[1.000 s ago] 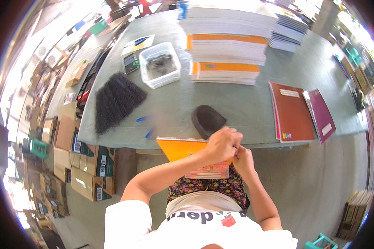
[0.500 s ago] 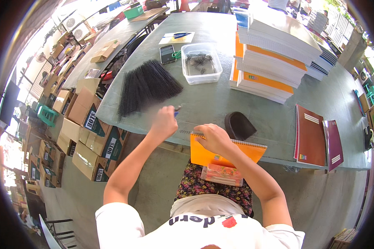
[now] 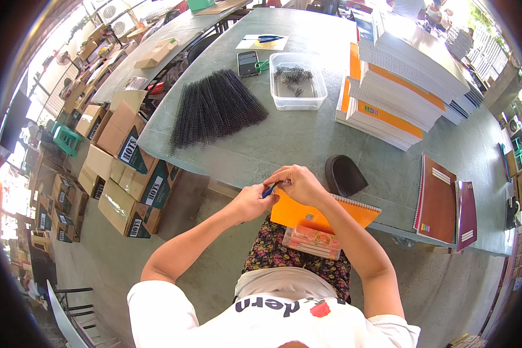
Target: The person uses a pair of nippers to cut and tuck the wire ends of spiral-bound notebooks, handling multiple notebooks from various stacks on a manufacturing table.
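My left hand (image 3: 253, 203) is closed round a small pair of blue-handled pliers (image 3: 268, 192), whose jaws meet the left end of a notebook's spine. That orange notebook (image 3: 330, 216) lies at the table's near edge, with a spiral coil (image 3: 359, 204) threaded along its top. My right hand (image 3: 303, 185) grips the coil and the notebook's upper left corner; its fingertips partly cover the pliers' tip. A bit of coil (image 3: 266, 176) sticks out past the fingers. Below the notebook, a pink patterned packet (image 3: 312, 240) rests on my lap.
Black spiral coils (image 3: 214, 110) lie piled at the left, beside a clear plastic tub (image 3: 298, 103) of coil scraps and a phone (image 3: 247, 63). Tall stacks of notebooks (image 3: 388, 110) stand at the right. A black curved holder (image 3: 343, 176) and a brown notebook (image 3: 436, 200) lie nearer.
My left hand has moved right with the pliers, from above the table's edge to the notebook's left corner. My right hand stays at the coil, its fingers now meeting the pliers.
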Action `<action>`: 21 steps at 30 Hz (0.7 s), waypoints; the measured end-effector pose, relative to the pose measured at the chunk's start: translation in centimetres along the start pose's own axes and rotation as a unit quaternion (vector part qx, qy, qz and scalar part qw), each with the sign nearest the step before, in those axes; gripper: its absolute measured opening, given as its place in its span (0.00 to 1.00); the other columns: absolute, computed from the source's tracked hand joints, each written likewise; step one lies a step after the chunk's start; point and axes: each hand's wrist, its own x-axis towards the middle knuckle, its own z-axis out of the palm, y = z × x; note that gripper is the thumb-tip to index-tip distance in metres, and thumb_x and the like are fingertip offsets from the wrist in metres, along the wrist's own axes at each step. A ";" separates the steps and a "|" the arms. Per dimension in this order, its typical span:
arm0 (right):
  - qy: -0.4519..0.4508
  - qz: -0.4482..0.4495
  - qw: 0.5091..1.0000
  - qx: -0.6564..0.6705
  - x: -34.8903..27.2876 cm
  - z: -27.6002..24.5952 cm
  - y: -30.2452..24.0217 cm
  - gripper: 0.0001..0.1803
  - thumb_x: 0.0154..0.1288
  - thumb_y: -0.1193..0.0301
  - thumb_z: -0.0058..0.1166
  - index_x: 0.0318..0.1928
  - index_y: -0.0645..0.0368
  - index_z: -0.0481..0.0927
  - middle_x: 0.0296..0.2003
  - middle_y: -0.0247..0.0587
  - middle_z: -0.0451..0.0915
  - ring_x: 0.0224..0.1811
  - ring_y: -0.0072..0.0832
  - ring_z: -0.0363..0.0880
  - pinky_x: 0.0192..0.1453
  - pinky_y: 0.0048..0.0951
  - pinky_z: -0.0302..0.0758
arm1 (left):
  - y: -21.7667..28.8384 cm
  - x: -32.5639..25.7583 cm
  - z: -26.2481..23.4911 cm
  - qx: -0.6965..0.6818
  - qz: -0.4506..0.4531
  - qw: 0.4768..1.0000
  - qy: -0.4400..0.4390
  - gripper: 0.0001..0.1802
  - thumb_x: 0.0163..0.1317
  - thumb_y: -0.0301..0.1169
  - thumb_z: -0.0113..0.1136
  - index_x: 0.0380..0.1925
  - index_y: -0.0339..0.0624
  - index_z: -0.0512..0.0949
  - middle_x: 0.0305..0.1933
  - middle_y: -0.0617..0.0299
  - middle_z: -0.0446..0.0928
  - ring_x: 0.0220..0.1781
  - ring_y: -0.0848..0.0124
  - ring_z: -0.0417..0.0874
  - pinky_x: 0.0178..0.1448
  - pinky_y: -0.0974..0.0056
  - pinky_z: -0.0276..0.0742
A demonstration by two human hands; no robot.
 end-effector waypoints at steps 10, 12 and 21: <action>0.015 -0.065 0.997 -0.049 -0.3 0.7 0.4 0.14 0.51 0.82 0.50 0.38 0.58 0.84 0.40 0.43 0.79 0.40 0.39 0.78 0.46 0.33 0.74 | -2.2 0.3 0.9 0.124 0.112 0.980 0.111 0.14 0.58 0.35 0.56 0.32 0.32 0.73 0.27 0.42 0.77 0.33 0.48 0.79 0.36 0.53 0.72; 0.018 -0.076 0.995 -0.055 -0.3 0.6 0.6 0.14 0.51 0.83 0.50 0.38 0.58 0.84 0.39 0.44 0.79 0.40 0.39 0.78 0.46 0.33 0.74 | -1.9 0.2 0.8 0.085 0.126 0.985 0.084 0.12 0.58 0.33 0.56 0.32 0.33 0.73 0.26 0.41 0.76 0.32 0.46 0.79 0.35 0.52 0.72; 0.112 -0.049 0.991 -0.055 -0.6 0.4 1.2 0.09 0.46 0.78 0.60 0.32 0.63 0.83 0.39 0.46 0.74 0.35 0.36 0.77 0.41 0.31 0.75 | -2.2 -0.2 1.0 0.182 0.106 0.970 0.125 0.11 0.60 0.32 0.53 0.38 0.35 0.73 0.29 0.43 0.78 0.33 0.48 0.80 0.35 0.54 0.75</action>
